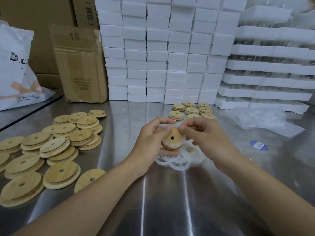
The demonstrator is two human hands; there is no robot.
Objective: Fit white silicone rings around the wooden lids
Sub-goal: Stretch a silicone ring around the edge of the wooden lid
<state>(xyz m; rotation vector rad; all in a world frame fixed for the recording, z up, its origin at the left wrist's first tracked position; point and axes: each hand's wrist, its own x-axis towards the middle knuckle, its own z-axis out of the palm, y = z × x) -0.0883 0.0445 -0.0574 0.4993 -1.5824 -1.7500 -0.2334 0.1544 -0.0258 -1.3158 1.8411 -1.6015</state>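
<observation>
A wooden lid (172,137) with a small round hole is held tilted above the steel table (170,193), between both hands. It is cradled by the left hand (151,133), whose fingers are curled beneath it with the thumb pressed on its upper edge. A white silicone ring (165,144) is seen partly seated round the lid's lower step, and its loose upper part is pinched by the thumb and forefinger of the right hand (204,135).

Just below the hands a heap of silicone rings (180,160) is spread on the table. Behind the hands, short stacks of lids (190,109) are set in rows; a loose pile of lids (56,147) lies well to the left.

A "10" is printed on the worn cardboard box (80,65) at the back left, with smaller print below it too blurred to read. "D.L" can be read on the white bag (17,74) beside it. A blue oval sticker (258,145) lies to the right, its print unreadable, near a clear plastic bag (260,120). White foam blocks (156,48) are stacked along the back, with foam trays (269,65) at the right.
</observation>
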